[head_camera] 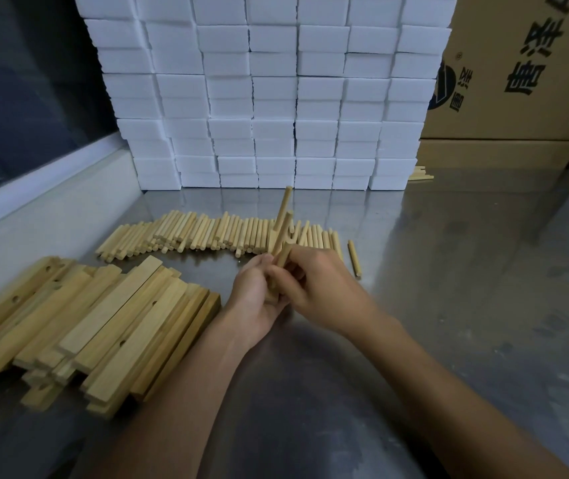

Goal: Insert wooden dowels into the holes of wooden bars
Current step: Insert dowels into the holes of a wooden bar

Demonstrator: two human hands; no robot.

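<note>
Mid-insertion, I reckon: my left hand point(259, 299) is curled round a wooden bar point(273, 244) held end-on near the middle of the bench point(449, 305), bar mostly hidden by my fingers. Two dowels point(285, 209) already stand up out of it, tilted away from me. My right hand point(314, 288) pinches a third dowel point(283, 254) just beside the other two; I can't tell if its tip is in a hole yet, fingers block that. Next move as I judge it: line the dowel up with the hole axis and push straight down while the left hand braces the bar; any skew likely jams it. Supply is close: a row of loose dowels point(189, 233) lies just behind my hands, running toward the bench's left edge, with one stray dowel point(354, 259) lying apart to the right. A pile of bars point(86, 323), some showing holes, sits at the front-left of the bench. Room: open steel to the right and front of my hands, good for setting finished pieces down. The back edge is walled by stacked white boxes point(269, 98), with cardboard cartons point(518, 81) at the back-right corner and a raised lip point(34, 216) along the left edge, so no sweeping left or back.
</note>
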